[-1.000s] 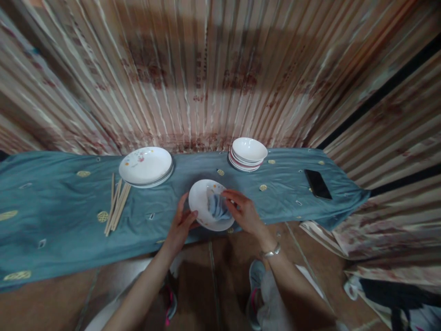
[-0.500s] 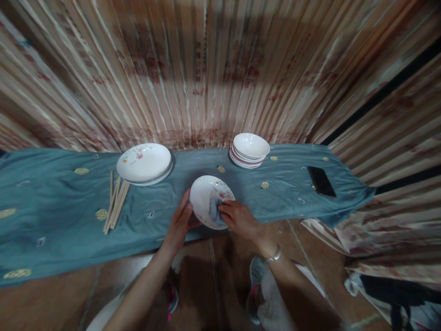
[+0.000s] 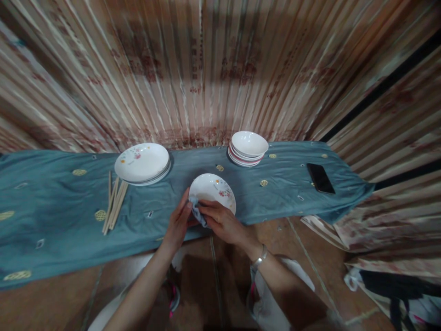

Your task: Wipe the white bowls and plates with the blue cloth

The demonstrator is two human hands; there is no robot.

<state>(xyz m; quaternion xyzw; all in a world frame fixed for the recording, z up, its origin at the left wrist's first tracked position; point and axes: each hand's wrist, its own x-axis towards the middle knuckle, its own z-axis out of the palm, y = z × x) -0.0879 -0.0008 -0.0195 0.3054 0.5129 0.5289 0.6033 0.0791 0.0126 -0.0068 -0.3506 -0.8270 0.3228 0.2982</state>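
Left fingers (image 3: 186,212) grip plate (image 3: 208,186) | right fingers (image 3: 209,210) pinch cloth (image 3: 197,213) | cloth shifted to left rim

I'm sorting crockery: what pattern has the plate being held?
The plate is white with red and orange floral motifs; head view.

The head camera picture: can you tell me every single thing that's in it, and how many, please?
Plate: one, white with flowers, in the hands
Rag: one, bluish-grey, at the plate's near-left edge
Plate stack: one, white, back left
Bowl stack: one, white with some red, back, right of centre
Chopsticks: several, pale wood, left
Phone: one, black, right
Tablecloth: one, blue-green, under the dishes
Curtains: count unclear, beige and reddish, behind and right
Floor: one, brown, below
Dark bundle: unclear, blackish, lower right
Bracelet: one, silvery, right wrist
Left hand: one, bare, holding the plate
Right hand: one, bare, holding the rag
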